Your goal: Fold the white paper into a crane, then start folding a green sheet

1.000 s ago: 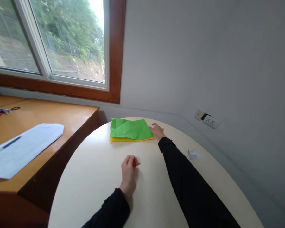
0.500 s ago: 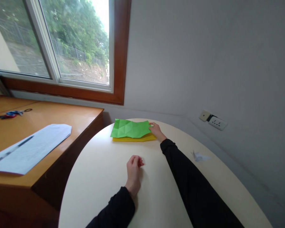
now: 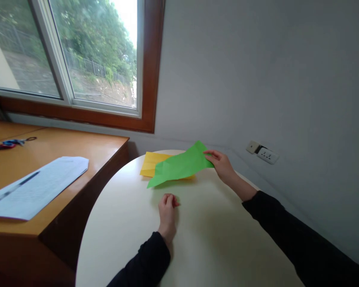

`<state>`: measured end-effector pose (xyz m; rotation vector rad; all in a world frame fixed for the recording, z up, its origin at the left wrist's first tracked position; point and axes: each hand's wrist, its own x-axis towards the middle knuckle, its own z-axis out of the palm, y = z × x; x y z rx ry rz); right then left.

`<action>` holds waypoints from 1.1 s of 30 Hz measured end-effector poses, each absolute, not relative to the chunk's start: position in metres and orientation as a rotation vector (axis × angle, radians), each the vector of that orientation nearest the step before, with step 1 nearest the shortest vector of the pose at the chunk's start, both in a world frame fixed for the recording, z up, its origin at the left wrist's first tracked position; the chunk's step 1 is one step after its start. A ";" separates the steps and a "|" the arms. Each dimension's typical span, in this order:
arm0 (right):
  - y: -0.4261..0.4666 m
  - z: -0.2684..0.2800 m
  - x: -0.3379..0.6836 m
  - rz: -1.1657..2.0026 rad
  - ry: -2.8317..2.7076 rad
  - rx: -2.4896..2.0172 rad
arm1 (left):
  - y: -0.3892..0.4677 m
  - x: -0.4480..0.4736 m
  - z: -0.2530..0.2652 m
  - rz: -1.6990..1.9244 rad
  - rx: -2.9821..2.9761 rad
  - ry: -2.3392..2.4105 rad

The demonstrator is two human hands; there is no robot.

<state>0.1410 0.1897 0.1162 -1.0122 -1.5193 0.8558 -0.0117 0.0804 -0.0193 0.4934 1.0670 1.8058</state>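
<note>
My right hand is closed on the right edge of a creased green sheet of paper, pinched between thumb and fingers. The sheet is lifted at that side and slopes down to the left, its near left corner low over the table. Partly covered by it, a creased yellow sheet of paper lies at the far side of the round white table. My left hand rests on the tabletop nearer to me, fingers curled in and nothing visible in them, apart from both sheets.
To the left stands a wooden desk bearing a stack of printed paper, a pen and scissors. A window is behind the desk. The wall behind the table carries a power socket.
My right hand has raised the green sheet and drawn it right and toward me, uncovering more of the yellow sheet. My right arm now hides a small white folded paper. The left hand stays put.
</note>
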 end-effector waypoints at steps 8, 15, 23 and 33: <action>0.138 0.150 0.183 0.138 -1.829 -1.039 | 0.084 -0.028 -0.020 1.868 0.420 1.154; 0.109 0.193 0.195 -0.700 -2.080 -0.722 | 0.084 -0.034 -0.020 1.886 0.425 1.179; 0.063 0.166 0.171 -1.207 -2.426 -0.166 | 0.088 -0.044 -0.019 1.924 0.397 1.156; -0.010 0.059 0.191 -0.540 -2.764 -0.106 | 0.101 -0.063 -0.022 2.007 0.444 1.050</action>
